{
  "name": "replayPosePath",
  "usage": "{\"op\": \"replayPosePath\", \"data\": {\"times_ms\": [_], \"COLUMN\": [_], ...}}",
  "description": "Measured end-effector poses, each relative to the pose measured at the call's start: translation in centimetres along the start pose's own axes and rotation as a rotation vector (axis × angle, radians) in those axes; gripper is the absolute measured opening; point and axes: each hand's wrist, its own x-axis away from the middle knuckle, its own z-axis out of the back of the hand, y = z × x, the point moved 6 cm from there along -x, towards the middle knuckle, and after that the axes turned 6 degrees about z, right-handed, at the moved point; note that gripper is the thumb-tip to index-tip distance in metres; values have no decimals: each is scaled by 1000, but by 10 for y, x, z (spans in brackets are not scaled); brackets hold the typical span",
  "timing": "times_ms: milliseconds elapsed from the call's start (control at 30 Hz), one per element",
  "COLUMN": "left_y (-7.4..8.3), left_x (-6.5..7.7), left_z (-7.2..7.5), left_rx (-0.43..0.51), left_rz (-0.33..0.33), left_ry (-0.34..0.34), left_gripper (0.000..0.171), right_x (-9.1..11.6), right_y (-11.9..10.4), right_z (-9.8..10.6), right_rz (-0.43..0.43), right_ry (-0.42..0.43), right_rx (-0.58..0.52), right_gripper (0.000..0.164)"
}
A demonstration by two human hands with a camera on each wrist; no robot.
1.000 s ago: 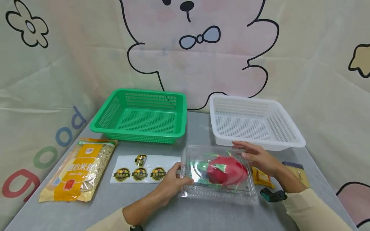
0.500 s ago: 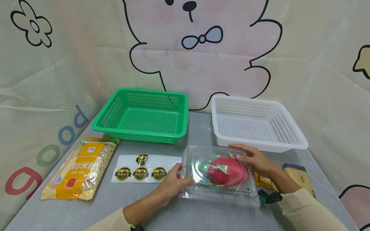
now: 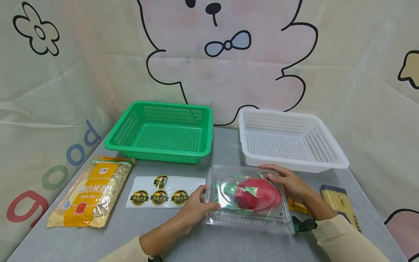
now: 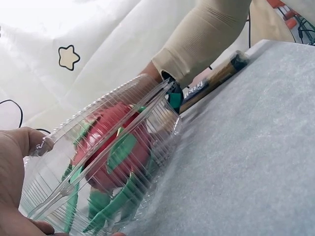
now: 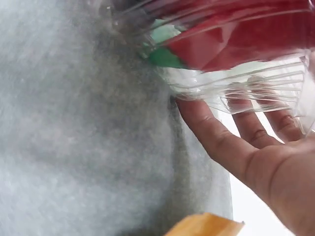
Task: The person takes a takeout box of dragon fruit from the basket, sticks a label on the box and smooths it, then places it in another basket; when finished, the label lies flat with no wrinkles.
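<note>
A clear plastic clamshell container (image 3: 248,226) with a red dragon fruit (image 3: 258,194) inside stands near the front middle of the table. Green leaf tips show on the fruit (image 4: 110,142) through the ribbed plastic in the left wrist view. My left hand (image 3: 196,208) grips the container's left edge, thumb over the lid. At the far right corner my right hand (image 3: 291,185) holds the container, its thumb on the lid. In the right wrist view, fingers (image 5: 211,135) of that hand reach round the container's side (image 5: 275,81), under the fruit.
Behind stand a green basket (image 3: 163,155) and a white basket (image 3: 281,162). A bag of pale dried noodles (image 3: 90,194) and a sheet of round stickers (image 3: 131,198) lie left. A yellow packet (image 3: 298,207), partly hidden, and a tan packet (image 3: 340,202) lie right.
My right hand has moved slightly left, further over the container's corner, then stayed there. The left hand keeps its grip, and the container has barely shifted.
</note>
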Motion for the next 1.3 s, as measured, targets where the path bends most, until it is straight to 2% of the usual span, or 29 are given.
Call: {"op": "replayPosePath", "data": {"times_ms": [267, 733, 1000, 1167, 1300], "left_y": [1, 3, 9, 14, 20], "left_x": [1, 4, 6, 8, 9], "left_z": [0, 1, 5, 12, 18], "left_rx": [16, 5, -5, -18, 7], "left_rz": [-18, 0, -23, -43, -71], "left_ry": [-15, -4, 10, 45, 50], "left_gripper": [70, 73, 77, 81, 82], "right_x": [1, 0, 0, 0, 1], "right_y": [5, 5, 5, 6, 6], "right_z": [-1, 0, -1, 0, 0], "right_rz": [-1, 17, 39, 41, 42], "right_ry": [-3, 35, 26, 40, 46], "right_rx": [-80, -44, -39, -24, -22], "right_gripper": [37, 36, 36, 36, 36]}}
